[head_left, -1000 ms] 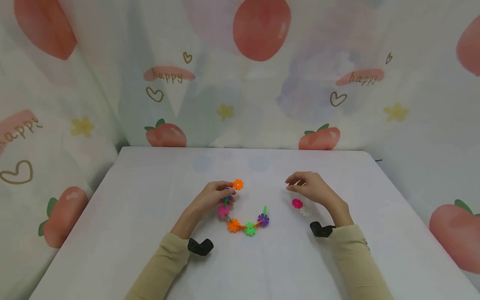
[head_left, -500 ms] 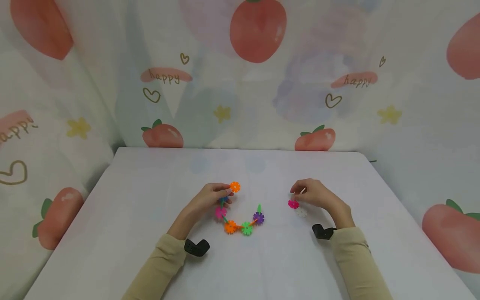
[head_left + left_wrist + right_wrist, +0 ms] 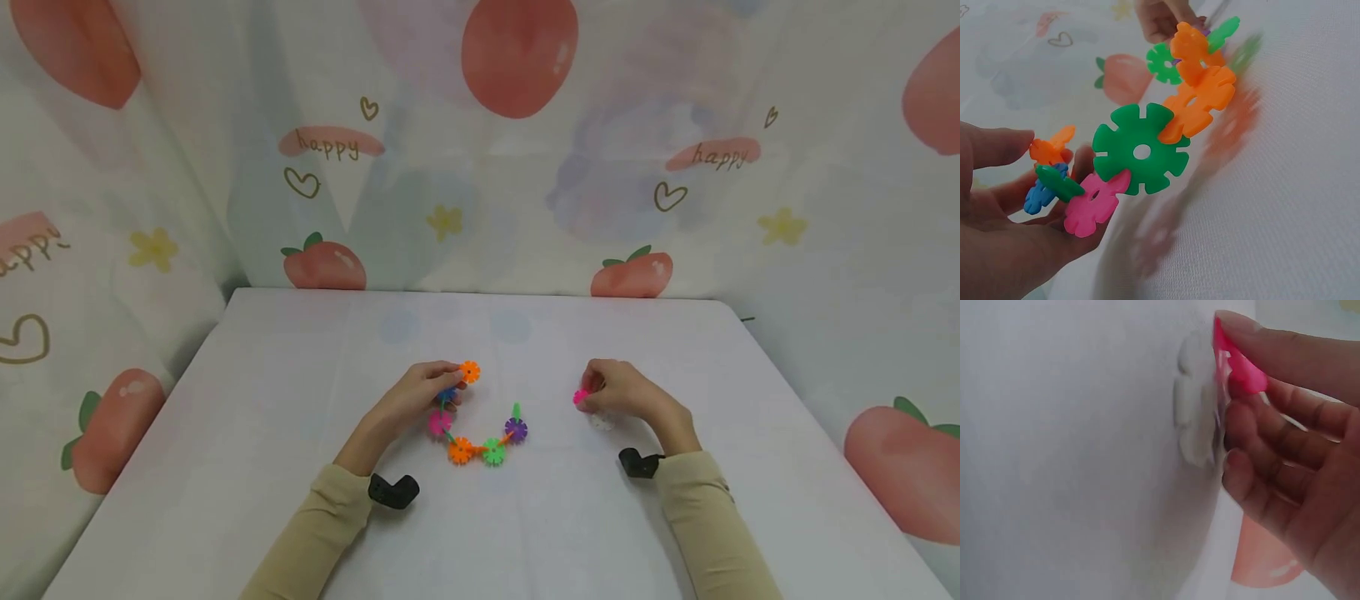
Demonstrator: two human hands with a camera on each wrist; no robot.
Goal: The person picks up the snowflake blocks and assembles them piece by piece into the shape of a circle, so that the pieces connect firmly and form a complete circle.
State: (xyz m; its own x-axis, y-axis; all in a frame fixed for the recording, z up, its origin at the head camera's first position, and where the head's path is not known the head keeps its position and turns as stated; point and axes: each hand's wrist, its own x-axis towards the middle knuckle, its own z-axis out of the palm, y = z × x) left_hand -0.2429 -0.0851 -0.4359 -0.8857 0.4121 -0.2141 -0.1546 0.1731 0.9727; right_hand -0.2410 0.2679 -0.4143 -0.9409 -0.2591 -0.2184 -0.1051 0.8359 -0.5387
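Observation:
A curved chain of notched plastic snowflake discs hangs from my left hand (image 3: 416,393), which pinches the orange end disc (image 3: 470,372) between thumb and fingers. Along the chain come a blue disc (image 3: 1038,196), a pink disc (image 3: 1090,212), a dark green disc (image 3: 1116,156), orange discs (image 3: 1200,103), a light green disc (image 3: 494,452) and a purple disc (image 3: 516,431). Off to the right, my right hand (image 3: 626,390) pinches a bright pink disc (image 3: 1244,372) between thumb and fingers. A white disc (image 3: 1194,406) lies on the table just beneath that hand, partly covered by it.
The white-covered table (image 3: 562,517) reaches back to a fabric wall (image 3: 480,192) printed with fruit, hearts and stars. A black wrist camera (image 3: 393,492) sits at the left cuff, and another black camera (image 3: 639,462) at the right cuff.
My right hand has come down to the bright pink disc, taken it between thumb and fingers and shifted it slightly up and left. My left hand keeps its grip on the chain.

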